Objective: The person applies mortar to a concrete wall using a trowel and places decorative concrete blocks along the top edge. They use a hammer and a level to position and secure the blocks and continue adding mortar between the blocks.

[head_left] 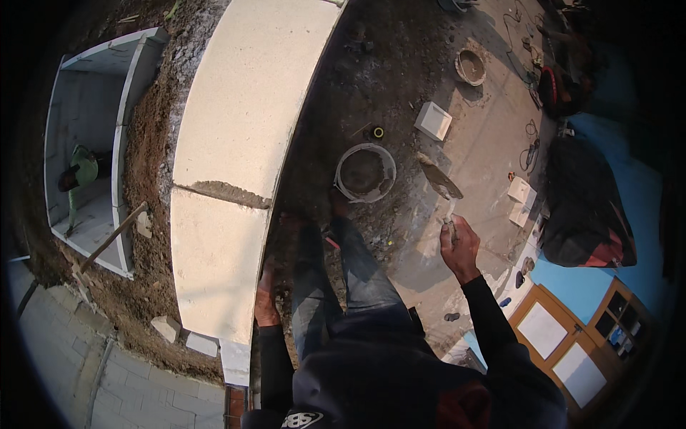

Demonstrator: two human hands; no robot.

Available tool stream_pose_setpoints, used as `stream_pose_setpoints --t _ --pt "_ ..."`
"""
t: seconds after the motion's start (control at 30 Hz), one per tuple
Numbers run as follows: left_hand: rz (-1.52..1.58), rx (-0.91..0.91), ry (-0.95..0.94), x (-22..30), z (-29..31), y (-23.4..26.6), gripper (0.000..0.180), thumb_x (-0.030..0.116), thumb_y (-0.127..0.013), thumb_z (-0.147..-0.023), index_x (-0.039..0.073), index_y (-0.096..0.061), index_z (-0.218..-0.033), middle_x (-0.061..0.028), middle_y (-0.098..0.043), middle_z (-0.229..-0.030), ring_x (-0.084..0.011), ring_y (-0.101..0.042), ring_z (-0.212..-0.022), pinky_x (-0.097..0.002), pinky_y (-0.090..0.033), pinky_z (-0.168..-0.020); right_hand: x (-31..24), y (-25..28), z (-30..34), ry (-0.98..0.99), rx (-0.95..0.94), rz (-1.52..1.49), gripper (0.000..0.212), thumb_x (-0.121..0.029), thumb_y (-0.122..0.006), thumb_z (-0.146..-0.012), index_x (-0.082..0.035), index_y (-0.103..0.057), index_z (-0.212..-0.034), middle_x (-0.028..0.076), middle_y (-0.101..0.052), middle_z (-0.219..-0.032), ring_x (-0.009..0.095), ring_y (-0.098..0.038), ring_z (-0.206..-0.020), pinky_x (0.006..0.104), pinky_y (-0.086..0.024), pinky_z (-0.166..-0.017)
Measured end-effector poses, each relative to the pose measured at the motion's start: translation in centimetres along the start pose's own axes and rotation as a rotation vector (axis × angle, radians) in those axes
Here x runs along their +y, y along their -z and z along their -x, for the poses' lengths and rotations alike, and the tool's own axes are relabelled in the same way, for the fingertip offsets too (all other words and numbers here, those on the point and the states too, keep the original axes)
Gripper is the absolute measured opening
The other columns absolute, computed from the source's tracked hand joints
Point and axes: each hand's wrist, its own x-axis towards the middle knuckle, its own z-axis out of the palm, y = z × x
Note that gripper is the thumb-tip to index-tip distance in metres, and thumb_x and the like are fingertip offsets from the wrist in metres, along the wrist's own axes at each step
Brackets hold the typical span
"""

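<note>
I have the right hand [461,250] closed around the handle of a trowel [438,176], held out well to the right of the body, and the relation I would steer by is how that tool lies against the wall [236,93] of pale blocks. The blade sits beyond the fingers, ahead and slightly left of them, its long axis slanting from far left to near right, so its tip leans toward the wall side without pointing squarely at it. The wall runs lengthwise on my left, away from the body, and its mortar joint [227,192] crosses the top nearly at right angles to that run, almost level with the blade but well apart from it. Between the two stands the round bucket [389,166], with grey-brown mortar [363,174] inside; it is the nearer of the two to the blade. I see a brown-grey coating on the blade, though I cannot judge how thick it is. The left hand [267,294] is much nearer the wall, low against its right-hand side, just on the body side of the joint; its fingers are partly lost there, so I cannot tell how far open it is or whether it grips anything.
</note>
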Motion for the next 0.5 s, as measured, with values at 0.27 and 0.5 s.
stream_pose_setpoints --t 0.27,0.5 --pt "-0.030 -0.042 0.290 -2.9 -1.5 3.8 0.065 0.036 -0.084 -0.087 -0.008 -0.059 -0.127 -0.0194 -0.062 -0.130 -0.0309 -0.060 -0.111 -0.0492 -0.046 -0.100 13.1 -22.7 3.5 -0.116 -0.010 -0.164 0.029 -0.015 -0.067 -0.095 0.003 -0.056 -0.116 0.026 -0.061 -0.088 0.049 -0.063 -0.081 0.0516 -0.052 -0.069" --pt "0.099 0.139 0.343 2.1 -4.0 0.2 0.066 0.039 -0.079 -0.089 -0.006 -0.051 -0.129 -0.0183 -0.055 -0.132 -0.0273 -0.055 -0.114 -0.0466 -0.050 -0.097 24.5 -41.7 -0.3 -0.402 -0.434 0.042 0.036 -0.025 -0.068 -0.094 -0.002 -0.053 -0.118 0.023 -0.069 -0.097 0.042 -0.070 -0.091 0.0560 -0.055 -0.074"
